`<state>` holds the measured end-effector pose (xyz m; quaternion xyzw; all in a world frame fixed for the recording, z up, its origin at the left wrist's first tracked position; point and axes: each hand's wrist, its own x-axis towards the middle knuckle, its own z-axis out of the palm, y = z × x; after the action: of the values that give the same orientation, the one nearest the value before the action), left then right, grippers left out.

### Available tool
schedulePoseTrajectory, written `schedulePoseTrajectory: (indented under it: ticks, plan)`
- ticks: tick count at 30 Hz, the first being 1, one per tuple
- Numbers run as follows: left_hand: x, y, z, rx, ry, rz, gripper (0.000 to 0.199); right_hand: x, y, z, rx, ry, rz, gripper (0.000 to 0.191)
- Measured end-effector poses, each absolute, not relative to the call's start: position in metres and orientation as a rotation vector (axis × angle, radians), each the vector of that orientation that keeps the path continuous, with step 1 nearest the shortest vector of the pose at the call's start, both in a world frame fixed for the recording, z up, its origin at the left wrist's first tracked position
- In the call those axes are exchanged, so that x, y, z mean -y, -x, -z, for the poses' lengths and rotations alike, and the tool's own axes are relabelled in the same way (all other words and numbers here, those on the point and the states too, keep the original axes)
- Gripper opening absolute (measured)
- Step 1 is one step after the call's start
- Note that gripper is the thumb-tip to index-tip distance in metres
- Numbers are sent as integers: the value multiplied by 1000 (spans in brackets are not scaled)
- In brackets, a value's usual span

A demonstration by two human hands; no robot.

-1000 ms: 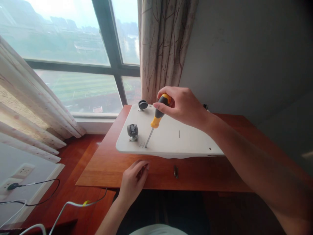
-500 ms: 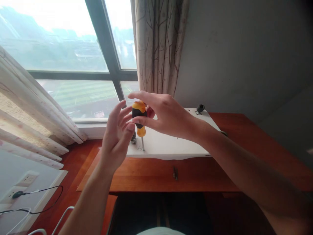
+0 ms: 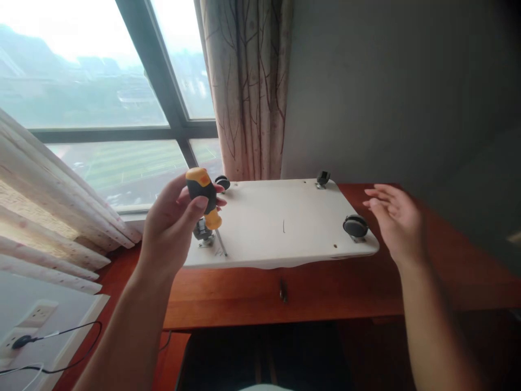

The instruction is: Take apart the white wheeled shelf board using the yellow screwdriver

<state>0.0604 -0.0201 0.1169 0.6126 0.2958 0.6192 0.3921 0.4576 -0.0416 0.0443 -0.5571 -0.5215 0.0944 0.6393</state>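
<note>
My left hand (image 3: 173,220) grips a yellow and black screwdriver (image 3: 203,196), its handle up and its shaft slanting down over the near left corner of a white board (image 3: 260,217). Black casters stand near the board's corners: one at the near left (image 3: 202,231), one at the near right (image 3: 355,227), one at the far right (image 3: 323,179) and one at the far left (image 3: 222,183). Beyond the board's right edge, my right hand (image 3: 396,220) hangs with loosely curled fingers, its thumb near the index finger; nothing shows in it.
The board lies on a reddish wooden desk (image 3: 236,298). Small dark metal pieces (image 3: 283,290) rest near the desk's front edge. A window and curtains (image 3: 248,92) are behind at the left. Wall sockets with cables (image 3: 22,341) are at the lower left.
My right hand has let go of the screwdriver and moved right, past the board. My left hand has closed on the screwdriver, which now tilts and sits farther left. The view has shifted slightly.
</note>
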Motion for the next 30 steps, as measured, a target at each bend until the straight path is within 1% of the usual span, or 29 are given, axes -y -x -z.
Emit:
schedulePoseTrajectory:
  ticks: [2,4,6,8,11,13,17,21,25,30]
  plan:
    - [20,-63,-116,-760,-1530,-1611,45,48,-478,-7,977,1345,-179,35]
    - [20,-66,-113,-788,-1538,-1678,46,56,-484,25,867,1373,-227,35]
    - [20,-69,-111,-844,-1577,-1774,45,63,-478,49,773,1373,-275,35]
    - [18,-71,-109,-913,-1617,-1884,45,66,-469,63,670,1352,-326,37]
    - [15,-73,-111,-924,-1573,-1925,34,66,-458,69,522,1237,-447,43]
    - [13,-76,-115,-863,-1490,-1848,28,66,-456,68,458,1152,-515,46]
    - [14,-80,-120,-730,-1380,-1720,33,69,-456,68,449,1107,-537,48]
    - [17,-81,-120,-658,-1332,-1665,41,74,-453,69,475,1067,-525,43]
    - [16,-81,-121,-736,-1338,-1781,25,75,-451,68,472,1072,-517,35]
    - [18,-80,-127,-729,-1351,-1795,29,75,-451,69,438,1083,-515,33]
